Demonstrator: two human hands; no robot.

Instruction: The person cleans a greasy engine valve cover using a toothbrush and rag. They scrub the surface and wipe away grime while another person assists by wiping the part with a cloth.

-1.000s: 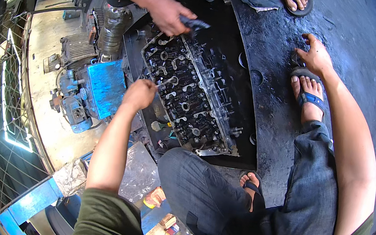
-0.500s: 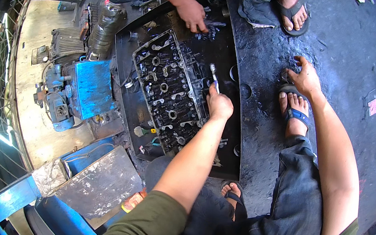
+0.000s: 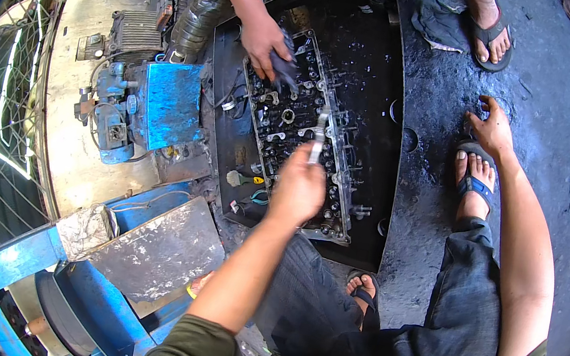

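My left hand (image 3: 300, 189) is closed round the handle of a chrome ratchet (image 3: 320, 135), blurred by motion, above the near half of an oily cylinder head (image 3: 288, 116). Valve springs and rocker parts show along its top. The head lies in a wide black metal tray (image 3: 360, 210). My right hand (image 3: 494, 129) hangs off to the right above the dark floor, near my sandalled foot. Its thumb and forefinger are apart, with nothing visible between them. Across the tray, another person's hand (image 3: 264, 40) grips a dark, blurred bundle (image 3: 284, 61) over the head's far end.
A brush with a yellow handle (image 3: 245, 180) and teal-handled pliers (image 3: 260, 196) lie at the tray's left side. Further left stand a blue machine (image 3: 174, 108) and a finned metal part (image 3: 134, 33). The other person's foot (image 3: 492, 40) is at the far right.
My left hand has swung the ratchet leftward from the head's right edge to over it. The other person's hand has carried the dark bundle from the tray floor to above the head. The view has shifted.
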